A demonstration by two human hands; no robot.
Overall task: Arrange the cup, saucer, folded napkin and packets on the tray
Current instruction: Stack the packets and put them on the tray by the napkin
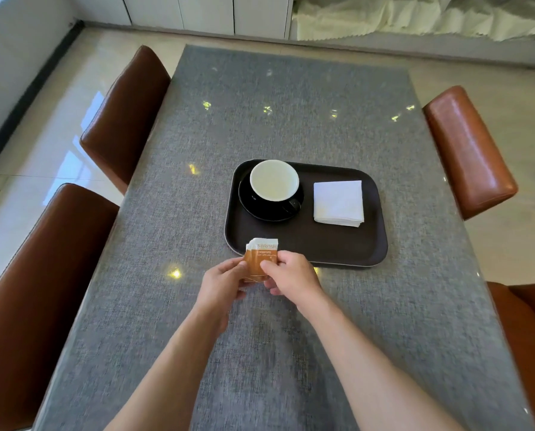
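Observation:
A dark brown tray (328,247) lies on the grey table. At its left end a cup (274,180), white inside and black outside, stands on a black saucer (260,209). A folded white napkin (338,203) rests on the tray's right part. Just before the tray's near left corner, my left hand (221,283) and my right hand (291,272) together hold a small stack of orange and white packets (260,256) upright above the table. Fingers hide the lower part of the packets.
The grey table (291,119) stretches far beyond the tray. Brown leather chairs stand on the left (123,119) (32,290) and on the right (468,150) (527,337). White cabinets and a pale cloth are at the back.

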